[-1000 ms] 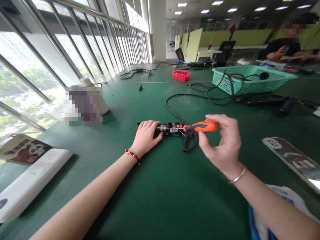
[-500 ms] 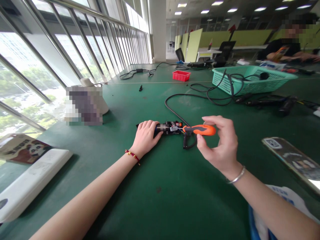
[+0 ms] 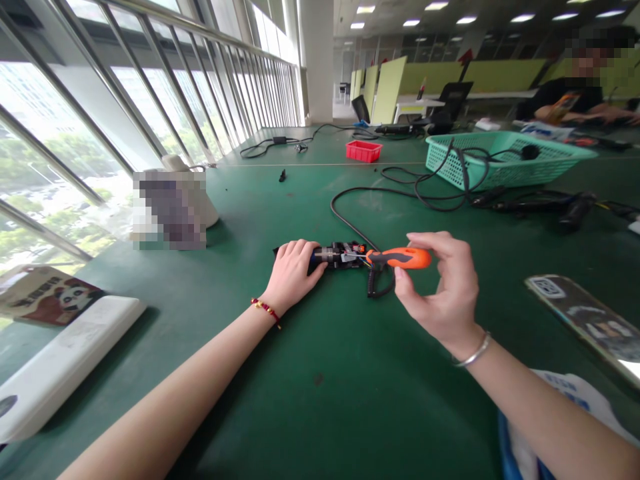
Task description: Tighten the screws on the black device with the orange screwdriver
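Note:
My left hand (image 3: 295, 270) is closed over the dark barrel-shaped end of a black corded power tool (image 3: 345, 255) and presses it to the table. The tool's inner parts and thin wires are exposed; its far left end is mostly under my palm. With thumb and fingers, my right hand (image 3: 445, 283) loosely grips the handle of an orange and grey screwdriver (image 3: 403, 258). Its shaft points left into the exposed parts, where I cannot make out the tip's exact contact. A black cable (image 3: 370, 189) runs from the tool toward the back right.
Behind the tool stand a small red bin (image 3: 363, 151) and a green plastic basket (image 3: 500, 167) with cables. A phone (image 3: 585, 320) lies at right. A white oblong device (image 3: 75, 363) and a panda-print box (image 3: 50, 293) sit left. Another person (image 3: 575, 100) sits at the far right.
The screwdriver handle has shifted very slightly, with the fingers of my right hand a little higher around it. My left hand and the tool stay in place.

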The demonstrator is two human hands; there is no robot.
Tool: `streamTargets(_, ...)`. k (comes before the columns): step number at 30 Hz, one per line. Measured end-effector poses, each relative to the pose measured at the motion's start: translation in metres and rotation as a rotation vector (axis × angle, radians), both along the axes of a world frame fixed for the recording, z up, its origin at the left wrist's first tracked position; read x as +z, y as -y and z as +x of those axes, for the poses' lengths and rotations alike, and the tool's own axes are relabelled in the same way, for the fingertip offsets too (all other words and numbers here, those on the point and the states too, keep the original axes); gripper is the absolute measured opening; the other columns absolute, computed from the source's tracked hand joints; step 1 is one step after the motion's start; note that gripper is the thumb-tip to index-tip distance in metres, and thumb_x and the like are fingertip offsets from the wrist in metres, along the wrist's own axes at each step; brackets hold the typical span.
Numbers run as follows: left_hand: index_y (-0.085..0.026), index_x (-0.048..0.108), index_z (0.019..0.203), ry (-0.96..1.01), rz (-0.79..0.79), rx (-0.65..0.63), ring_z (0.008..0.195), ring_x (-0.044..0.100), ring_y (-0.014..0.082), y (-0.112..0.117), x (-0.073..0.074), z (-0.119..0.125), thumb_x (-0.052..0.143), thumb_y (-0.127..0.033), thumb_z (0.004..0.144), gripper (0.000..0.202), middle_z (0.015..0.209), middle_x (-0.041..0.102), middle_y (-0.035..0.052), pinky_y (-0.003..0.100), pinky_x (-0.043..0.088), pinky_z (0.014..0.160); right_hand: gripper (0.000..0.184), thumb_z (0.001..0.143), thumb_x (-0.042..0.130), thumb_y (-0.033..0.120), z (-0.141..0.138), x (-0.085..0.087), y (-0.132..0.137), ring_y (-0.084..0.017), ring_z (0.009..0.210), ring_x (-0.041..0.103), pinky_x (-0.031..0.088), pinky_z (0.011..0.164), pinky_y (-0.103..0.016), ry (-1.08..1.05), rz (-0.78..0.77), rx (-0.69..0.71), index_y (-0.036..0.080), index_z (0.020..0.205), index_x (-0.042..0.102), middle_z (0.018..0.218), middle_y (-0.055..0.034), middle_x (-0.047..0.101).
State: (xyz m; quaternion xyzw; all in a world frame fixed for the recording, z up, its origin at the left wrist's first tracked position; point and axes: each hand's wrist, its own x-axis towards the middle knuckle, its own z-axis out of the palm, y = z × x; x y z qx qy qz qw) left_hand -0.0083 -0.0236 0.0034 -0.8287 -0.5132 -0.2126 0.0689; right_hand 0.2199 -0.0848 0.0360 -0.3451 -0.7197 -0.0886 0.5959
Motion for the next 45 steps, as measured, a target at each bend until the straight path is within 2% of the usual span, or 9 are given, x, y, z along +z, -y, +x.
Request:
streamTargets(7, -0.017, 0.054, 0.111, -0.002, -0.007, 0.003, 0.101, 0.053, 0.0259, 0.000, 0.000, 0.000, 0.049, -0.037, 0.090, 0.030, 0.105, 0.060, 0.0082, 0.040, 0.039, 0.093, 0.006, 0.076, 0.062, 0.017, -0.004, 0.010, 0.007, -0.014, 0.061, 0.060, 0.052, 0.059, -0.028, 0.093, -0.108, -0.026, 0.022, 0.077, 0.060, 0.069, 0.0009, 0.066)
streamTargets(11, -0.017, 0.054, 0.111, -0.002, -0.009, 0.004, 0.102, 0.053, 0.0258, -0.001, 0.000, 0.001, 0.049, -0.037, 0.090, 0.030, 0.106, 0.060, 0.0083, 0.040, 0.039, 0.093, 0.013, 0.075, 0.064, 0.018, -0.003, 0.008, 0.007, -0.014, 0.059, 0.061, 0.052, 0.056, -0.027, 0.080, -0.089, -0.047, 0.022, 0.087, 0.061, 0.073, 0.0001, 0.068)
streamTargets(16, -0.016, 0.054, 0.111, -0.006, -0.011, 0.004, 0.101, 0.053, 0.0258, 0.000, 0.000, 0.000, 0.049, -0.037, 0.090, 0.030, 0.106, 0.060, 0.0084, 0.040, 0.039, 0.093, 0.040, 0.072, 0.065, 0.016, -0.001, 0.003, 0.002, -0.019, 0.083, 0.064, 0.056, 0.071, -0.032, 0.001, -0.021, -0.039, 0.020, 0.111, 0.056, 0.096, -0.0068, 0.066)
streamTargets(22, -0.018, 0.054, 0.112, 0.002, -0.010, 0.000, 0.101, 0.053, 0.0258, -0.001, -0.001, -0.001, 0.048, -0.038, 0.090, 0.030, 0.106, 0.060, 0.0084, 0.040, 0.039, 0.093, 0.006, 0.076, 0.063, 0.019, -0.003, 0.008, 0.007, -0.014, 0.061, 0.061, 0.052, 0.059, -0.027, 0.082, -0.116, -0.074, 0.023, 0.080, 0.061, 0.069, 0.0009, 0.066)
streamTargets(29, -0.018, 0.053, 0.110, 0.012, -0.014, -0.007, 0.101, 0.053, 0.0260, 0.000, 0.000, 0.000, 0.048, -0.037, 0.090, 0.029, 0.106, 0.060, 0.0084, 0.041, 0.039, 0.093, 0.039, 0.073, 0.064, 0.016, 0.000, 0.004, 0.000, -0.021, 0.089, 0.064, 0.055, 0.075, -0.035, -0.034, -0.016, -0.046, 0.021, 0.111, 0.055, 0.098, -0.0076, 0.064)
streamTargets(35, -0.018, 0.054, 0.110, 0.018, -0.023, -0.003, 0.102, 0.053, 0.0260, 0.000, 0.001, 0.000, 0.048, -0.036, 0.089, 0.029, 0.106, 0.060, 0.0085, 0.041, 0.039, 0.094, 0.006, 0.077, 0.063, 0.021, -0.002, 0.009, 0.006, -0.014, 0.061, 0.062, 0.052, 0.057, -0.026, 0.063, -0.135, -0.074, 0.023, 0.082, 0.061, 0.068, 0.0007, 0.066)
streamTargets(40, -0.017, 0.054, 0.111, 0.012, -0.021, 0.001, 0.102, 0.053, 0.0260, 0.000, 0.001, 0.000, 0.048, -0.037, 0.090, 0.030, 0.107, 0.060, 0.0085, 0.040, 0.038, 0.095, 0.012, 0.077, 0.063, 0.021, -0.005, 0.011, 0.007, -0.015, 0.067, 0.064, 0.052, 0.061, -0.027, 0.100, -0.097, -0.049, 0.021, 0.088, 0.062, 0.079, -0.0016, 0.071)
streamTargets(42, -0.017, 0.054, 0.111, 0.011, -0.020, 0.001, 0.102, 0.052, 0.0259, 0.000, 0.001, 0.001, 0.048, -0.037, 0.090, 0.030, 0.107, 0.060, 0.0083, 0.040, 0.038, 0.094, 0.003, 0.077, 0.060, 0.020, -0.004, 0.012, 0.006, -0.014, 0.062, 0.062, 0.051, 0.058, -0.025, 0.139, -0.100, -0.021, 0.021, 0.079, 0.062, 0.072, -0.0005, 0.069)
streamTargets(45, -0.018, 0.054, 0.111, 0.009, -0.021, -0.001, 0.102, 0.052, 0.0258, 0.000, 0.001, 0.001, 0.048, -0.037, 0.090, 0.029, 0.107, 0.060, 0.0084, 0.040, 0.038, 0.094, 0.013, 0.078, 0.056, 0.017, -0.002, 0.014, 0.006, -0.011, 0.051, 0.055, 0.044, 0.049, -0.023, 0.177, -0.084, -0.007, 0.021, 0.065, 0.057, 0.058, 0.0020, 0.063)
